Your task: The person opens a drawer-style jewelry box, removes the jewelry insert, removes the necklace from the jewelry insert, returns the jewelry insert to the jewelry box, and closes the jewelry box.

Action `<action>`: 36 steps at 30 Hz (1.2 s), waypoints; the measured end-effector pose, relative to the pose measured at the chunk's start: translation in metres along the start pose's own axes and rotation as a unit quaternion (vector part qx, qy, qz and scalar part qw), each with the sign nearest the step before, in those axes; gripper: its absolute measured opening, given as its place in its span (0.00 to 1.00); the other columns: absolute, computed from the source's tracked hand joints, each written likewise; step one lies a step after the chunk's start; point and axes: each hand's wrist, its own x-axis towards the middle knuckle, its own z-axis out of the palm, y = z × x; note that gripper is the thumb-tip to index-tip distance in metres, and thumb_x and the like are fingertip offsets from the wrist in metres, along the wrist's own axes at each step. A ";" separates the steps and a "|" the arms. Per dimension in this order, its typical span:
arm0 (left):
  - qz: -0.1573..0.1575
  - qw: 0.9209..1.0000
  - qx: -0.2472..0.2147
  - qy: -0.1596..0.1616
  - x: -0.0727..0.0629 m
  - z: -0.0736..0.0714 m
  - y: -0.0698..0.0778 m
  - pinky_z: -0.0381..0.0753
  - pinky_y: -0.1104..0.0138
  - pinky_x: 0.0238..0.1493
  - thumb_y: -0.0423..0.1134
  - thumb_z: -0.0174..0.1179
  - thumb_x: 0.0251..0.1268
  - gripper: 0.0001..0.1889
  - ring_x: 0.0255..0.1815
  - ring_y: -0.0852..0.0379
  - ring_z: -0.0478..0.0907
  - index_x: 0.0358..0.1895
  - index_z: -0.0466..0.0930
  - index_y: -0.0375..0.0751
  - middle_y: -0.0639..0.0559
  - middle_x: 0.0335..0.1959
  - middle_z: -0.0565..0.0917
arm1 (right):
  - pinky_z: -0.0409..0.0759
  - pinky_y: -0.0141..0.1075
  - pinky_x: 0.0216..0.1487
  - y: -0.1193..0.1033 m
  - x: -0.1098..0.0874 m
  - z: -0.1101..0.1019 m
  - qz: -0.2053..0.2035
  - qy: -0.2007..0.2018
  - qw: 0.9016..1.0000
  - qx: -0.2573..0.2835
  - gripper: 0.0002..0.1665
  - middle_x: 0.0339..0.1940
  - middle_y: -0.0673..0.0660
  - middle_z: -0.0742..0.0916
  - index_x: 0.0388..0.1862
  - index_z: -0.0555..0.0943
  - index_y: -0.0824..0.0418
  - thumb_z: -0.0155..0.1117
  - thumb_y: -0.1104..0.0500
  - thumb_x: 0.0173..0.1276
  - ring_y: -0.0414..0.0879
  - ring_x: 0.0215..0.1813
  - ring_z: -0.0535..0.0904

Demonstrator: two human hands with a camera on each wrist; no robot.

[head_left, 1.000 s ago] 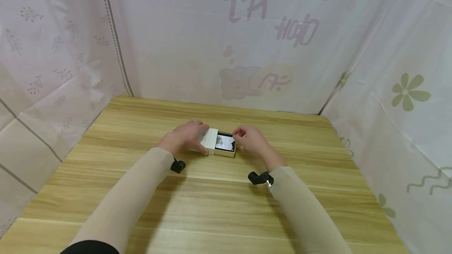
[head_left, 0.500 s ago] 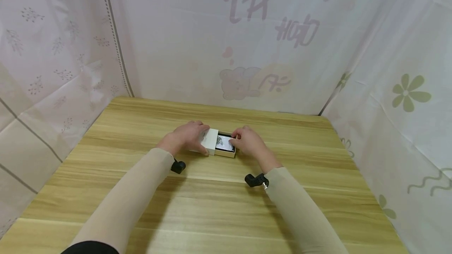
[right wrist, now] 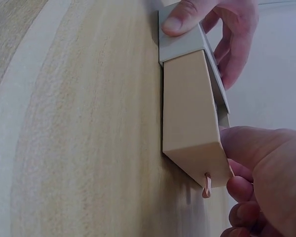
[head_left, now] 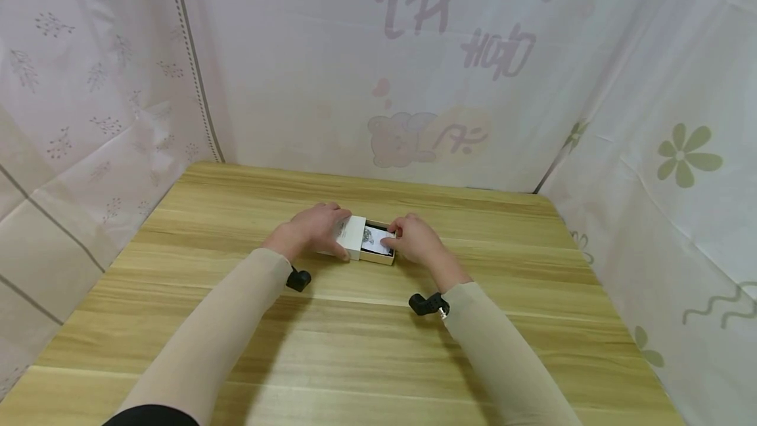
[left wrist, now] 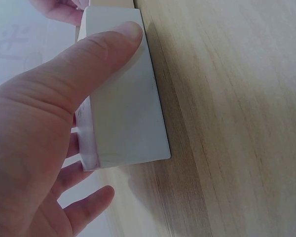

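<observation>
No whole word can be read for sure. On the cloth [head_left: 266,84] behind the table [head_left: 367,360], big writing [head_left: 421,2] is seen high above the table's far edge, but it cannot be made out. Nearer the table, a smaller word [head_left: 498,50] is printed; its first letter looks like an H. Just above the table, marks [head_left: 460,138] are printed beside a bear [head_left: 395,140]. On the box [head_left: 353,238] on the table, the print is too small to be read.

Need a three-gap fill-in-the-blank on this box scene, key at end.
1. The person's ____ hand grips the white cover.
2. In the head view, the tan drawer sticks out on the cover's ____ side.
3. The table has a ____ grain pattern.

Missing words: left; right; wood.
</observation>
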 end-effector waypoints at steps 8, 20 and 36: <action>0.005 1.000 0.001 0.003 0.001 0.000 -0.002 0.78 0.44 0.75 0.62 0.82 0.57 0.53 0.77 0.40 0.73 0.83 0.69 0.46 0.42 0.79 0.75 | 0.77 0.44 0.51 -0.001 -0.001 0.001 0.012 0.003 0.999 0.030 0.25 0.50 0.57 0.79 0.60 0.84 0.59 0.76 0.44 0.76 0.51 0.47 0.77; 0.006 1.000 0.003 0.003 0.000 0.000 -0.001 0.79 0.44 0.74 0.63 0.82 0.58 0.54 0.77 0.40 0.74 0.84 0.68 0.46 0.42 0.79 0.75 | 0.79 0.38 0.43 0.006 0.000 0.002 0.005 0.017 0.988 0.153 0.18 0.43 0.55 0.84 0.48 0.81 0.59 0.77 0.49 0.74 0.47 0.41 0.79; 0.010 1.000 0.014 0.007 0.002 0.003 -0.002 0.79 0.43 0.74 0.64 0.82 0.57 0.54 0.77 0.39 0.73 0.84 0.69 0.46 0.41 0.79 0.75 | 0.76 0.32 0.28 0.009 -0.001 -0.003 0.016 0.032 0.956 0.290 0.13 0.32 0.54 0.86 0.56 0.85 0.61 0.66 0.54 0.83 0.61 0.37 0.87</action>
